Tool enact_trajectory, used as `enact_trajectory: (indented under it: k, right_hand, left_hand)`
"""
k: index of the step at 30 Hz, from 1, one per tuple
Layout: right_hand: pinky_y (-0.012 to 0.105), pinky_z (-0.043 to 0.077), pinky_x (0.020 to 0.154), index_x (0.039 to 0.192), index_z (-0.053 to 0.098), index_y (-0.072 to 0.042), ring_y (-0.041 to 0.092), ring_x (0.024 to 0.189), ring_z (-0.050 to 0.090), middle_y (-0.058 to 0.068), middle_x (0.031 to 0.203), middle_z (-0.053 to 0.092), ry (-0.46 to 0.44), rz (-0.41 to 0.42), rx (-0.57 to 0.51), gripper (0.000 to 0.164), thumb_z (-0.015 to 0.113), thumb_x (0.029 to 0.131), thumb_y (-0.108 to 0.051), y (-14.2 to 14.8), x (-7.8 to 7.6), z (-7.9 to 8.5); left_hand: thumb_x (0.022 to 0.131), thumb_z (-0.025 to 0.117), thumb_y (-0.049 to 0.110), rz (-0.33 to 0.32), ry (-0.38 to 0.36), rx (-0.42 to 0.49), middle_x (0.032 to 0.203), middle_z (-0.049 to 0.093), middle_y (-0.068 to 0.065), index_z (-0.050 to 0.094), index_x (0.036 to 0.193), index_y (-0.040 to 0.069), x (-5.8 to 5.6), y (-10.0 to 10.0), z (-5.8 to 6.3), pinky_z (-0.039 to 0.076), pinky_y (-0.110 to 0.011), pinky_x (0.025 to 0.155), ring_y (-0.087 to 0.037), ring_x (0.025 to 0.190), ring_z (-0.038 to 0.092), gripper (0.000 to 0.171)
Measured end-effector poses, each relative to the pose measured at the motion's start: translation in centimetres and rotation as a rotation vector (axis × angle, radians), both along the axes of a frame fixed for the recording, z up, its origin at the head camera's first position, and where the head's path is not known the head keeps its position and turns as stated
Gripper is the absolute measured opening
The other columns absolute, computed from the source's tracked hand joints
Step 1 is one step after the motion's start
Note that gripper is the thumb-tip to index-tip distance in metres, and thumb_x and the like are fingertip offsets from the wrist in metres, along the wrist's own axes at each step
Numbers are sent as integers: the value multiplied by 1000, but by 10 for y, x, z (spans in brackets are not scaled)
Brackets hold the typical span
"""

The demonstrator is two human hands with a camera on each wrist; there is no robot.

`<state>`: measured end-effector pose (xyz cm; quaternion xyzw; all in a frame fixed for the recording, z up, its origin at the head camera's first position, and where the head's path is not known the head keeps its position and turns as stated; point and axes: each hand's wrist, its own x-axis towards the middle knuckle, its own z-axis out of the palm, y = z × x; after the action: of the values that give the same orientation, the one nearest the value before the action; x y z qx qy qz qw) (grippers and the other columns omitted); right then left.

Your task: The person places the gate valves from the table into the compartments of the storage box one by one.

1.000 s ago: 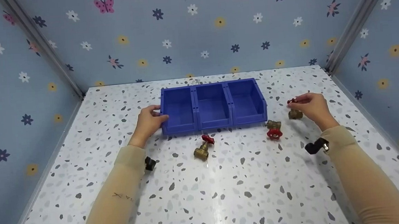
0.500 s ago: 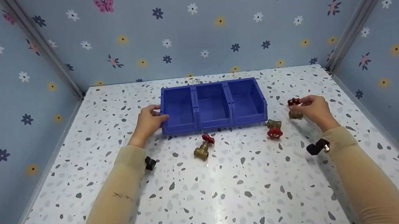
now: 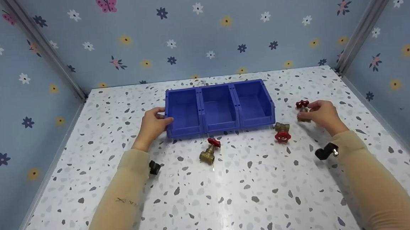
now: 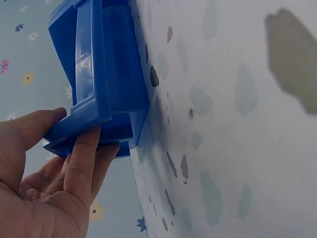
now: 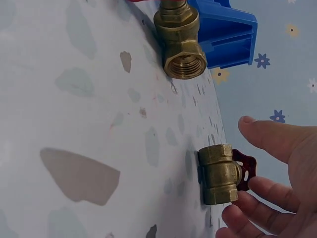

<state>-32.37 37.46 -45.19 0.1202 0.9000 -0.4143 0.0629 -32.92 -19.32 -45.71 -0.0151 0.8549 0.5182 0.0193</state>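
Note:
In the head view, my left hand (image 3: 152, 124) grips the left wall of a blue storage bin (image 3: 186, 131), the leftmost of three joined bins. The left wrist view has the thumb on one side of the bin's rim (image 4: 74, 121) and fingers on the other. My right hand (image 3: 322, 115) is beside a brass gate valve (image 5: 218, 173) that stands with its dark red handwheel (image 3: 302, 104) up. Thumb and fingers are spread apart around it, with fingertips right at the valve. A second brass valve (image 3: 281, 127) lies nearer the bins, its red handwheel (image 3: 283, 137) facing front.
A third brass valve (image 3: 207, 156) with a red handwheel lies tilted in front of the bins. The speckled white table (image 3: 246, 205) is bounded by blue flowered walls (image 3: 185, 31) at the back and sides.
My right hand has drawn back slightly from the top of the far-right valve, uncovering its red handwheel, and its fingers now sit lower. My left hand stays on the bin.

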Motion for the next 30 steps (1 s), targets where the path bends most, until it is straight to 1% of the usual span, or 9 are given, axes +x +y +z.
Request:
enact_trajectory:
  k: [4,6,10,14,17,23,30]
  right_hand:
    - [42,46,107,152,48,8,34,124,53,24,143,54,4,2,20,80,85,95,-35,1,-1,-3]
    - [43,46,107,152,48,9,34,124,53,24,142,54,5,4,22,79,84,95,-33,1,-2,-4]
    - [49,45,115,154,46,9,38,129,53,27,146,54,-6,17,16,81,83,96,-32,2,-3,-5]
    - [56,40,124,157,43,9,42,137,50,31,153,50,-32,26,10,84,83,96,-32,2,-5,-6]
    - [59,37,127,158,42,8,45,142,48,32,157,47,-51,27,15,88,84,95,-34,3,-6,-6]
    - [58,39,125,160,41,8,44,143,47,31,159,46,-79,31,14,91,85,94,-37,4,-8,-8]
    - [60,38,127,160,41,8,46,147,46,31,161,45,-95,44,24,91,85,95,-39,4,-8,-9]
  left_hand:
    - [103,71,14,2,-1,-5,127,70,-26,55,154,-2,0,0,1,66,-35,91,-31,107,74,56]
    - [103,71,13,3,-1,-6,127,70,-26,55,154,-3,1,0,1,66,-35,91,-30,107,74,56]
    - [103,71,14,6,-2,-10,128,70,-26,55,154,-2,0,0,2,66,-35,91,-29,107,73,56]
    - [104,71,14,4,-2,-7,129,70,-27,55,154,-2,0,0,1,65,-36,93,-30,109,73,55]
    - [104,71,14,2,0,-7,129,70,-27,55,153,-2,1,0,1,65,-38,94,-32,110,73,54]
    - [103,71,13,4,6,-12,128,71,-27,56,152,-3,0,0,0,65,-38,94,-32,109,74,54]
    - [102,72,13,10,-2,-22,129,70,-28,55,154,-3,-2,0,0,65,-36,94,-30,108,74,57]
